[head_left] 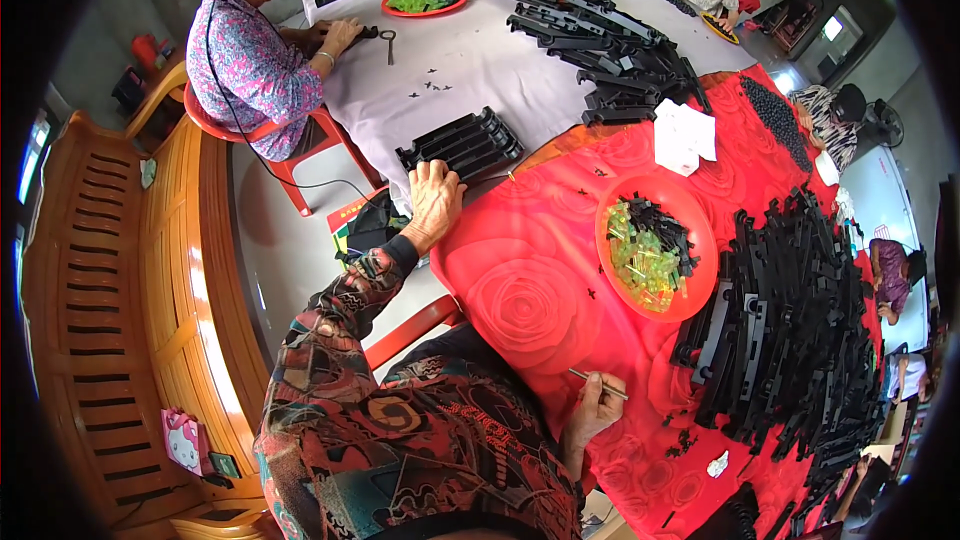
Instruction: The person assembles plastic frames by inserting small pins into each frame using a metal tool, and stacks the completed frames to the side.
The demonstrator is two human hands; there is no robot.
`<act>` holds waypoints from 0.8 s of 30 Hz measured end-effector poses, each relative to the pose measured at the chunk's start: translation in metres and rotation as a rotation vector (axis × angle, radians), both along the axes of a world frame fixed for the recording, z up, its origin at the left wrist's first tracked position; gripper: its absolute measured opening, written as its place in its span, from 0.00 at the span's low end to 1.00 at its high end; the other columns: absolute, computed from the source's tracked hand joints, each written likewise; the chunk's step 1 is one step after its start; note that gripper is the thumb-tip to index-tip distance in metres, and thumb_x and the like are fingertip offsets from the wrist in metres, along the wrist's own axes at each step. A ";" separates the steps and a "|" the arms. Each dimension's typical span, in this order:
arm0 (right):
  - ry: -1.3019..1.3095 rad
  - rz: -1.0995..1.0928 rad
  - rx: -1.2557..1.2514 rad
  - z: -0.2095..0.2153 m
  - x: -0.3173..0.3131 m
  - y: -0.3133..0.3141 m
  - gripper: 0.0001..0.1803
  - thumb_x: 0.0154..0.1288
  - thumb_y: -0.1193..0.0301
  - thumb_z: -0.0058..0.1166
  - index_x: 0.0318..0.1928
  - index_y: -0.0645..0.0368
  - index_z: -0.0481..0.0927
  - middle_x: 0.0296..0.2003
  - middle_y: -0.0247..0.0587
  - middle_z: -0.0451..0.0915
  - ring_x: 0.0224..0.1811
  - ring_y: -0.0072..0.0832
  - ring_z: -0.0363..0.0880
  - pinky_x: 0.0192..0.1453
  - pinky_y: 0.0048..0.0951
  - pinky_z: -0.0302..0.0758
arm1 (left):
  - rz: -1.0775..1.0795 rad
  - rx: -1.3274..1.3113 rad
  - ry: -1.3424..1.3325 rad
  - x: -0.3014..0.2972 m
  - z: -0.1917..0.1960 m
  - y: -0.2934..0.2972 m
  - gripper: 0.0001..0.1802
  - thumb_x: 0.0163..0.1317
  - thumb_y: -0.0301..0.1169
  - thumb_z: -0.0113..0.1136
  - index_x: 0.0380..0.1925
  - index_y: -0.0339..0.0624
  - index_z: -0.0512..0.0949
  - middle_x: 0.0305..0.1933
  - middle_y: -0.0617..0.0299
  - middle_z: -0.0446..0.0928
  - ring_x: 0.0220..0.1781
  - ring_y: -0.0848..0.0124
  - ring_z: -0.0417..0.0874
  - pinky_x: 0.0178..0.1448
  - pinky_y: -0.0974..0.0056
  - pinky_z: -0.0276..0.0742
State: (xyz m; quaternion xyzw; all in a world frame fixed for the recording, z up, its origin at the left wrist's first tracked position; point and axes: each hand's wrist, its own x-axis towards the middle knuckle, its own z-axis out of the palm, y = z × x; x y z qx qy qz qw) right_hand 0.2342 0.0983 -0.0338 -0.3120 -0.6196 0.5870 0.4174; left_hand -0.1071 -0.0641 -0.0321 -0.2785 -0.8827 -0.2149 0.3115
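My left hand (pixel 434 198) reaches to the edge of the pale cloth, its fingers bent and close together on the nearest of several black plastic strips (pixel 462 142) laid side by side; its fingertips partly hide that strip's edge. Lower right, over the red rose-patterned cloth (pixel 520 290), my right hand (pixel 597 403) is closed round a thin metal rod-like tool (pixel 610 387), whose tip points up and left. Between the hands and farther right stands a red plastic basin (pixel 657 310) holding small yellow-green clear pieces (pixel 645 258) and small black pieces (pixel 668 224).
Long black strips lie heaped on the right (pixel 780 320) and at the far side (pixel 605 45). A white paper box (pixel 685 136) stands beyond the basin. Across the corner, a person (pixel 250 70) works by a pale cloth (pixel 375 90). A wooden bench (pixel 130 320) is at left.
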 end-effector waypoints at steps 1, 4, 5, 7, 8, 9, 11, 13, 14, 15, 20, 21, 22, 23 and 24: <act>-0.017 0.000 0.000 0.000 0.000 0.000 0.04 0.61 0.78 0.54 0.31 0.63 0.73 0.23 0.30 0.72 0.23 0.15 0.64 0.28 0.18 0.63 | -0.013 -0.004 0.013 0.000 0.000 -0.001 0.09 0.48 0.33 0.65 0.24 0.42 0.76 0.38 0.58 0.69 0.41 0.59 0.67 0.43 0.56 0.61; -0.048 0.035 0.005 0.005 -0.004 0.001 0.04 0.61 0.77 0.54 0.31 0.63 0.73 0.23 0.30 0.72 0.23 0.15 0.64 0.28 0.17 0.63 | 0.002 -0.019 0.001 0.002 0.000 0.000 0.09 0.48 0.33 0.64 0.25 0.41 0.76 0.38 0.58 0.68 0.42 0.59 0.66 0.44 0.56 0.61; -0.051 0.037 0.004 0.005 -0.006 0.002 0.04 0.61 0.77 0.54 0.31 0.63 0.73 0.23 0.30 0.72 0.23 0.15 0.64 0.28 0.17 0.63 | 0.004 -0.020 -0.001 0.002 0.000 0.000 0.09 0.48 0.33 0.64 0.25 0.41 0.76 0.38 0.58 0.68 0.42 0.59 0.66 0.44 0.56 0.61; -0.012 0.050 -0.035 0.004 -0.010 0.002 0.04 0.61 0.77 0.54 0.32 0.62 0.73 0.23 0.30 0.72 0.23 0.14 0.64 0.28 0.17 0.63 | -0.006 -0.018 -0.003 0.001 0.000 0.001 0.09 0.48 0.32 0.64 0.27 0.41 0.75 0.39 0.57 0.68 0.42 0.58 0.66 0.44 0.56 0.61; -0.014 0.049 -0.035 0.003 -0.010 0.002 0.04 0.61 0.77 0.54 0.32 0.62 0.73 0.23 0.30 0.72 0.23 0.14 0.64 0.28 0.17 0.63 | -0.006 -0.019 -0.005 0.000 -0.001 0.002 0.09 0.48 0.32 0.64 0.27 0.41 0.75 0.39 0.57 0.68 0.42 0.58 0.66 0.44 0.56 0.61; -0.021 0.069 -0.042 0.002 -0.010 0.003 0.04 0.61 0.77 0.54 0.32 0.62 0.73 0.23 0.30 0.72 0.23 0.14 0.64 0.28 0.17 0.63 | -0.007 -0.027 -0.007 -0.001 -0.002 0.002 0.10 0.48 0.32 0.64 0.27 0.41 0.75 0.39 0.56 0.68 0.42 0.58 0.66 0.44 0.56 0.61; -0.028 0.089 -0.052 0.001 -0.011 0.002 0.03 0.61 0.78 0.54 0.32 0.62 0.73 0.23 0.30 0.72 0.23 0.14 0.64 0.28 0.17 0.63 | -0.006 -0.038 -0.010 -0.001 -0.003 0.001 0.10 0.48 0.32 0.64 0.27 0.41 0.75 0.40 0.56 0.68 0.42 0.58 0.66 0.44 0.56 0.61; -0.008 0.095 -0.081 0.001 -0.013 0.000 0.03 0.61 0.78 0.54 0.32 0.63 0.73 0.23 0.30 0.72 0.23 0.14 0.65 0.28 0.17 0.63 | -0.004 -0.058 -0.004 -0.002 0.001 0.001 0.12 0.48 0.33 0.65 0.30 0.41 0.75 0.41 0.56 0.68 0.43 0.57 0.67 0.46 0.55 0.61; -0.003 0.088 -0.081 0.000 -0.013 -0.001 0.03 0.61 0.78 0.54 0.32 0.63 0.73 0.23 0.30 0.72 0.23 0.14 0.65 0.28 0.17 0.63 | -0.011 -0.058 0.000 -0.001 0.005 0.002 0.12 0.48 0.33 0.65 0.30 0.41 0.75 0.41 0.56 0.68 0.43 0.57 0.67 0.46 0.55 0.61; -0.003 0.096 -0.064 -0.001 -0.012 -0.003 0.03 0.61 0.78 0.54 0.32 0.63 0.73 0.23 0.30 0.72 0.24 0.14 0.65 0.28 0.17 0.63 | -0.005 -0.029 0.017 0.004 0.010 0.000 0.14 0.47 0.33 0.66 0.31 0.41 0.74 0.42 0.56 0.68 0.44 0.57 0.67 0.46 0.55 0.62; 0.000 0.106 -0.092 0.001 -0.017 -0.010 0.03 0.61 0.79 0.54 0.32 0.63 0.74 0.23 0.29 0.72 0.25 0.14 0.65 0.30 0.17 0.63 | -0.355 0.270 -0.188 0.034 0.082 0.008 0.16 0.48 0.37 0.69 0.32 0.39 0.76 0.39 0.54 0.73 0.42 0.56 0.72 0.47 0.55 0.66; -0.049 0.140 -0.085 0.000 -0.015 -0.010 0.03 0.61 0.79 0.54 0.32 0.63 0.74 0.24 0.29 0.72 0.25 0.14 0.65 0.30 0.17 0.64 | -0.621 0.443 -0.524 0.050 0.114 0.010 0.17 0.51 0.39 0.68 0.33 0.38 0.77 0.37 0.54 0.75 0.42 0.56 0.74 0.47 0.56 0.68; -0.098 0.174 -0.074 -0.002 -0.016 -0.009 0.03 0.61 0.79 0.54 0.31 0.62 0.74 0.24 0.29 0.73 0.26 0.14 0.66 0.31 0.17 0.65 | -0.887 0.613 -0.864 0.065 0.148 0.013 0.18 0.54 0.41 0.67 0.34 0.37 0.78 0.36 0.54 0.76 0.42 0.57 0.76 0.47 0.57 0.69; -0.093 0.177 -0.072 -0.005 -0.018 -0.009 0.03 0.61 0.79 0.54 0.31 0.62 0.74 0.24 0.29 0.73 0.26 0.14 0.66 0.31 0.17 0.65 | -1.171 0.586 -0.938 0.079 0.177 0.011 0.18 0.56 0.42 0.65 0.36 0.36 0.78 0.37 0.53 0.76 0.43 0.57 0.76 0.47 0.57 0.71; -0.078 0.169 -0.068 -0.008 -0.019 -0.010 0.03 0.61 0.79 0.55 0.31 0.62 0.74 0.24 0.29 0.73 0.26 0.14 0.66 0.31 0.17 0.65 | -1.448 0.546 -1.006 0.091 0.201 0.009 0.19 0.59 0.42 0.63 0.38 0.35 0.78 0.37 0.53 0.76 0.44 0.57 0.77 0.46 0.57 0.72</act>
